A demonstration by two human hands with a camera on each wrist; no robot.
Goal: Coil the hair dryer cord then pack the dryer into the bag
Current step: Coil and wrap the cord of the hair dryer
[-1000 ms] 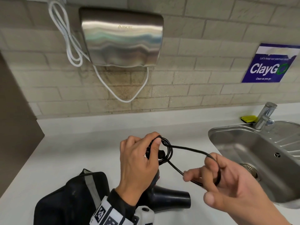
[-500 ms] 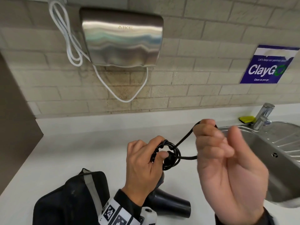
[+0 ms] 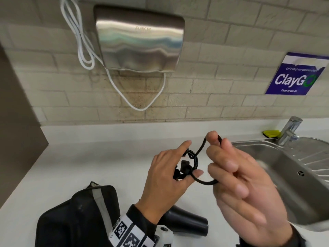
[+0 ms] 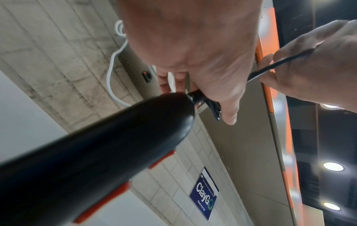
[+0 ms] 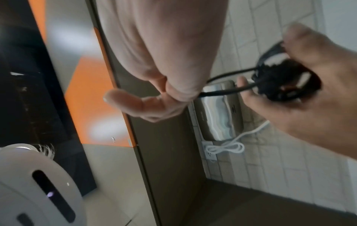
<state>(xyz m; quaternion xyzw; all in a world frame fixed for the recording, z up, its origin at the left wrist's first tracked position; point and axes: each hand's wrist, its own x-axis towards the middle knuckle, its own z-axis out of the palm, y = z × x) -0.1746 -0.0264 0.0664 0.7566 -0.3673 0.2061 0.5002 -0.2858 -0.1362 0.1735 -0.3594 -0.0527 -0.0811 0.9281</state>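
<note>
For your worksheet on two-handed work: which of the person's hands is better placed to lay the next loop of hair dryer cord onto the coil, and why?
The right hand. It pinches the free run of the cord beside the coil, so it can probably swing the next loop over. The left hand grips the coil and is occupied keeping it together.

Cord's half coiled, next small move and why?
Probably lay the loose loop onto the coil. The left hand pinches the coil, the right hand holds a free loop of cord beside it, and the dryer lies outside the bag.
</note>
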